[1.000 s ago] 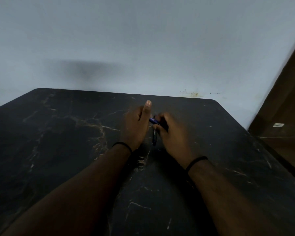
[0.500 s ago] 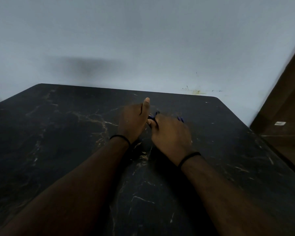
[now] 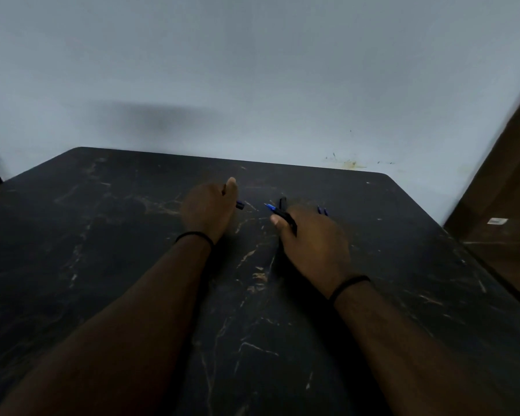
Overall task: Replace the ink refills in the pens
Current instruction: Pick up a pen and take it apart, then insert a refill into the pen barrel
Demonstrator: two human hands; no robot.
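A dark, marble-veined worktop [image 3: 102, 265] fills the view, pushed against a pale wall [image 3: 252, 70], with a brown door or panel [image 3: 508, 205] at the right edge. Both forearms reach forward over it, each with a thin black band at the wrist. The right hand [image 3: 314, 250] is curled, knuckles up, around a dark pen body [image 3: 287, 219]; its fingers are closed on the barrel, and a blue refill tip [image 3: 270, 206] pokes out of the end toward the other hand. The left hand [image 3: 209, 210] is a loose fist with the thumb raised, its fingers closed on a small dark piece [image 3: 240, 205], likely the pen's cap or front section, though it is too small to name with confidence. The hands are apart with a clear gap between the two parts, which suggests the pen has been pulled open so the refill can be drawn out or seated. Beyond the right hand's knuckles, two short blue ends [image 3: 322, 210] lie on the worktop, probably spare refills or more pens kept close for reach; most of their length is hidden. A further dark upright bit shows just behind the barrel, unclear in this light.
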